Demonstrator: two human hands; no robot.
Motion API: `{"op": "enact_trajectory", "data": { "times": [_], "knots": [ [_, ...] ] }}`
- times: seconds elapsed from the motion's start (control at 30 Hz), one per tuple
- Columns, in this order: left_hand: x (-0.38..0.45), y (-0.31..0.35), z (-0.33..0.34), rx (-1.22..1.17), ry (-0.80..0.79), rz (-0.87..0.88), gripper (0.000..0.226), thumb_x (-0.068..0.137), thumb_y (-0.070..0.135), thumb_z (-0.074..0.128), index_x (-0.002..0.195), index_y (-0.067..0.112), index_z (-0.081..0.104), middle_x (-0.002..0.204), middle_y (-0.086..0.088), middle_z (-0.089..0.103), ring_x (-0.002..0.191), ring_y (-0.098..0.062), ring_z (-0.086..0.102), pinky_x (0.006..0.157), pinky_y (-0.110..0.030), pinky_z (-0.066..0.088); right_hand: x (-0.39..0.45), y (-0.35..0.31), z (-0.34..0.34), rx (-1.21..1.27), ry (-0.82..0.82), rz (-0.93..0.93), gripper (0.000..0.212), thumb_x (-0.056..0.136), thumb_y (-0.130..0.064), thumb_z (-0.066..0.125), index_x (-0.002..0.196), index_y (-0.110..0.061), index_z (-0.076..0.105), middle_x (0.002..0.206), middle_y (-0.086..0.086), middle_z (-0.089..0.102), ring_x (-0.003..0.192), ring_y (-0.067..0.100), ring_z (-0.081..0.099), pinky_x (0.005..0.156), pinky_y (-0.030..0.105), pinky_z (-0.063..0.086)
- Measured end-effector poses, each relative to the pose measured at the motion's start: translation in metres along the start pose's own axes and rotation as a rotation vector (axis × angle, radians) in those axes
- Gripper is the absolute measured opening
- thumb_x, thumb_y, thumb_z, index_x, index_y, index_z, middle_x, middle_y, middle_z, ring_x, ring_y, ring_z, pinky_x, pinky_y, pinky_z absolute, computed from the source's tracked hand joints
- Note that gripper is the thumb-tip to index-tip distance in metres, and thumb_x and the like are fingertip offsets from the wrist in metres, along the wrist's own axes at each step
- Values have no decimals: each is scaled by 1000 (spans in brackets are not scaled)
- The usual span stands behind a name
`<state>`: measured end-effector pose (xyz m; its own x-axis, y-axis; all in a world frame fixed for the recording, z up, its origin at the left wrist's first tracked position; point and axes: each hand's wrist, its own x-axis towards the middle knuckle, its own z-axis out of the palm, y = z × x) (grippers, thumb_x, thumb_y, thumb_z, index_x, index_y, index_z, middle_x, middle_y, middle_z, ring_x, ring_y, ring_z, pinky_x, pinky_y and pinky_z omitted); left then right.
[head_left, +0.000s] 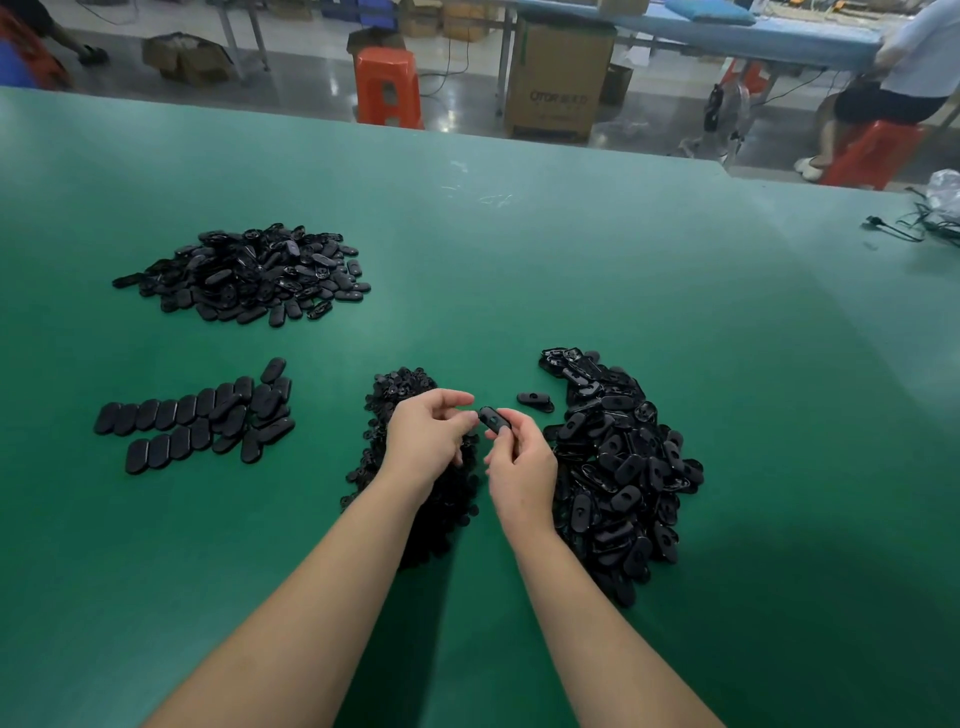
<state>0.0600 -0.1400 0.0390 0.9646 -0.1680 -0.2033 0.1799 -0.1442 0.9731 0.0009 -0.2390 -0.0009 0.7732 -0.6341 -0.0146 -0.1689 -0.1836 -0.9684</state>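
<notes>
Head-worn camera, forward-down over table (519, 270)

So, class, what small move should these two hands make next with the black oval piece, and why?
Likely bring the left hand across to the oval piece pinched in the right hand. Its fingertips nearly meet it above the pile of small round parts; whether it holds one is hidden.

A small black oval shell (494, 419), glossy plastic with a round hole in its face; tilted, one end raised and pointing away; its lower end pinched by the right hand (522, 467); the left hand (426, 436) touches its upper end; held just above the green desk (519, 291).
</notes>
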Motion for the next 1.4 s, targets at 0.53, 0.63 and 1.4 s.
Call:
{"op": "enact_trajectory", "data": {
  "times": [0.53,0.63,1.4],
  "knots": [
    [-4,7,18,423,50,117,15,88,12,69,79,23,73,73,10,71,51,-9,59,58,-26,51,1,-2,-4,-76,-1,-88,23,102,-11,52,117,-15,69,99,-15,69,94,-1,65,88,18,51],
    [-5,9,20,477,56,155,13,87,11,68,83,20,75,77,10,71,67,-7,63,67,-26,52,1,-1,-4,-77,-5,-95,23,102,-11,52,117,-15,69,98,-17,68,91,-7,62,87,16,49],
    [4,21,10,498,-114,14,10,79,18,85,81,16,75,68,-1,71,48,-18,56,53,-30,55,3,1,-4,-46,-23,-56,24,103,-15,48,93,-36,55,87,-15,64,81,-6,57,69,12,41]
  ]
}}
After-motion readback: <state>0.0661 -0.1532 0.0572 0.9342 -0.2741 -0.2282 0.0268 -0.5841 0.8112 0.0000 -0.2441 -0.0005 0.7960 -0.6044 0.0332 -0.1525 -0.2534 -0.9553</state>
